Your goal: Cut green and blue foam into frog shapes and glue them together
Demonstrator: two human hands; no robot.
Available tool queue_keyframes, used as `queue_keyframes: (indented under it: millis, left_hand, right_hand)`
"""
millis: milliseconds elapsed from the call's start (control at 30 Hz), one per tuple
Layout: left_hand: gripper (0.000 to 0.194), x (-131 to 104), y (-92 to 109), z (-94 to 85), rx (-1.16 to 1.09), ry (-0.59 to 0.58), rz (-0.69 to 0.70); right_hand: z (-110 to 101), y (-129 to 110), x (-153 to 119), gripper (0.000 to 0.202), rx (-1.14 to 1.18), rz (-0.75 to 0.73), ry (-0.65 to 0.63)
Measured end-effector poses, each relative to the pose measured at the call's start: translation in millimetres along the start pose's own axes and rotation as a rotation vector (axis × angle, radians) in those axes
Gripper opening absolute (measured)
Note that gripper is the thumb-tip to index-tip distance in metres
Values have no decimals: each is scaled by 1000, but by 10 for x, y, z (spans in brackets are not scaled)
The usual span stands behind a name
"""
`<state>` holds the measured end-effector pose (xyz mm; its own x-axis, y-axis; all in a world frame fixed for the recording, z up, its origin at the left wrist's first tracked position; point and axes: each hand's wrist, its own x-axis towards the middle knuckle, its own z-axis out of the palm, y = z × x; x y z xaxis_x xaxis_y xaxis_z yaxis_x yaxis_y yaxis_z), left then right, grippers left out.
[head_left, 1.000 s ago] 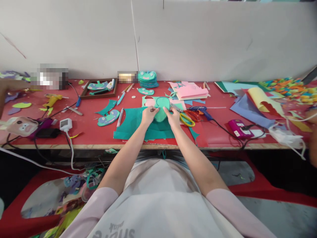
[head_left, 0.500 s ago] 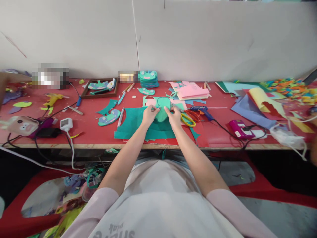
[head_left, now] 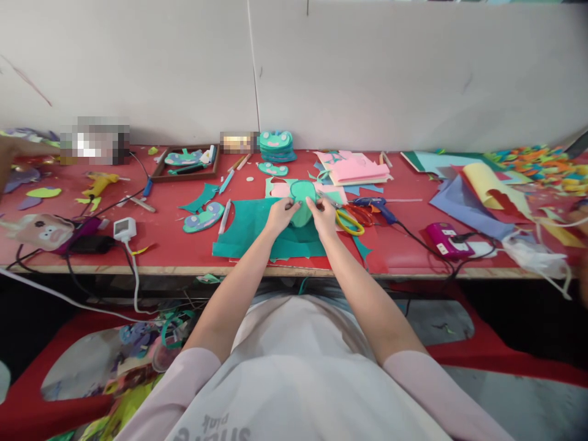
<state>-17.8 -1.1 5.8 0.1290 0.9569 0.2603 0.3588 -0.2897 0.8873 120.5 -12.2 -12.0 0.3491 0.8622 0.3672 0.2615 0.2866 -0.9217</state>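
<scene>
In our view, the step in hand is handling and lining up the light-green piece with both hands, low over the worktop. Our left hand has its thumb and fingers drawn together at the piece's left edge, and our right hand does the same at its right edge. Both sets of fingers look nearly closed, with what seems a light pinch on the piece; how firmly each one grips, we cannot tell.

The piece lies between our two sets of fingertips, its rounded top, with a darker outline, reaching beyond them, and its lower part hanging between our hands. Whether it is one layer or two, we cannot make out. Beneath it we have the dark teal sheet, and just past it the pale sheet with cut-outs. The yellow-handled scissors lie just beside our right hand, with the blue glue gun a little farther right.

As we judge it, the next move calls for even, gentle pressure from both sides, so that the edges stay matched and the thin, soft-looking material does not buckle or slip, and for keeping our right hand off the scissors
</scene>
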Motion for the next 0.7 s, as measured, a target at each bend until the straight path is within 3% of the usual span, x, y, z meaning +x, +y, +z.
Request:
queue_keyframes:
  millis: [700]
  left_hand:
    - [27,-1,-7,32,-82,-90,78]
  right_hand:
    - [2,76,37,43,72,78,48]
